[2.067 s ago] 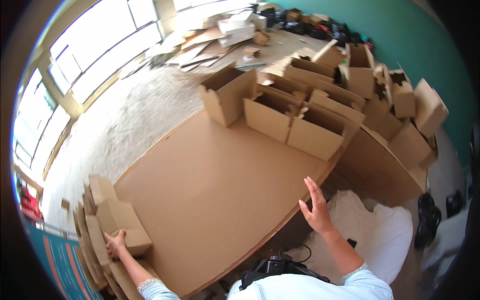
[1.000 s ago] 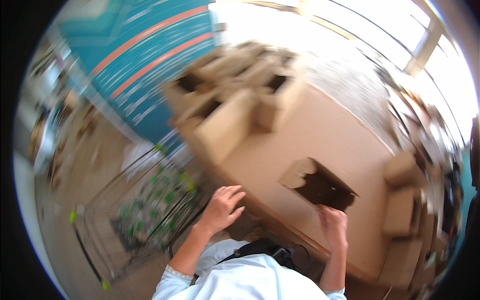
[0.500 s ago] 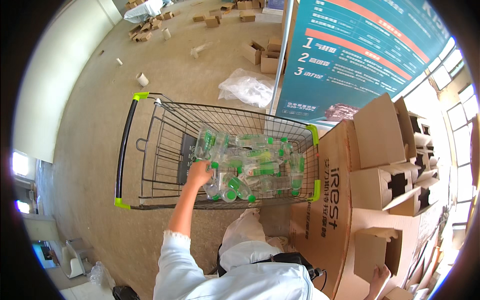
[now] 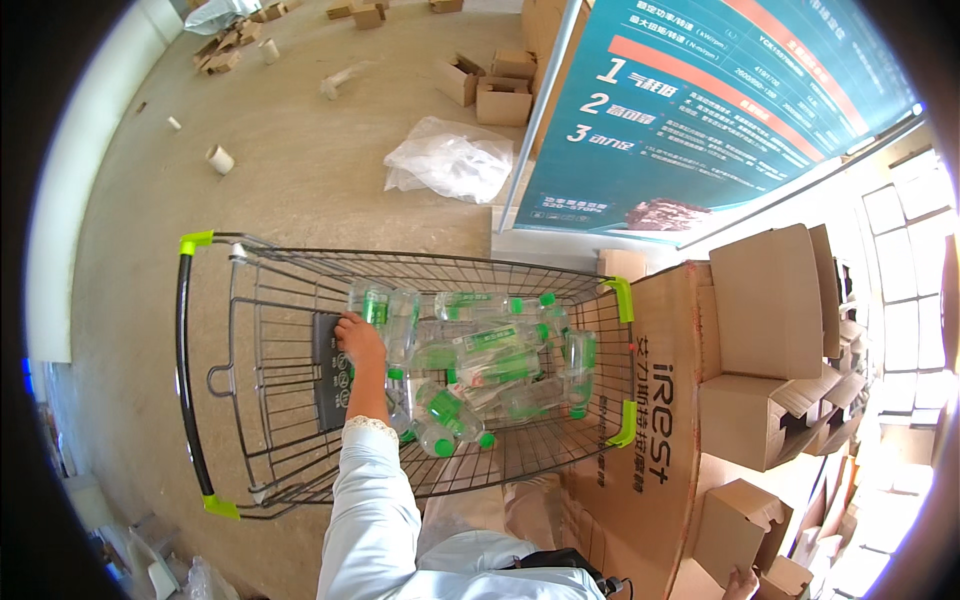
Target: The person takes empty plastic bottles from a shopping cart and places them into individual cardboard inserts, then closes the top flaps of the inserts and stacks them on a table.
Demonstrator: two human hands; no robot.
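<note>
A wire shopping cart with lime-green corner pieces stands in front of me. On its floor lie several clear plastic bottles with green caps and green labels. My left hand reaches into the cart, fingers curled around the lower end of a plastic bottle at the left of the pile. That end of the bottle is hidden under the hand. At the lower right, my right hand grips the bottom edge of an open cardboard box; the picture's edge cuts the hand off in part.
A large brown carton stands against the cart's right end, with open cardboard boxes stacked on it. Behind is a teal banner on a pole. Crumpled clear plastic sheeting and a short tube lie on the floor.
The view has shifted, so the cart appears lower and further left. My left hand has moved farther over the leftmost bottle. The box at my right hand has tilted and sits lower in view.
</note>
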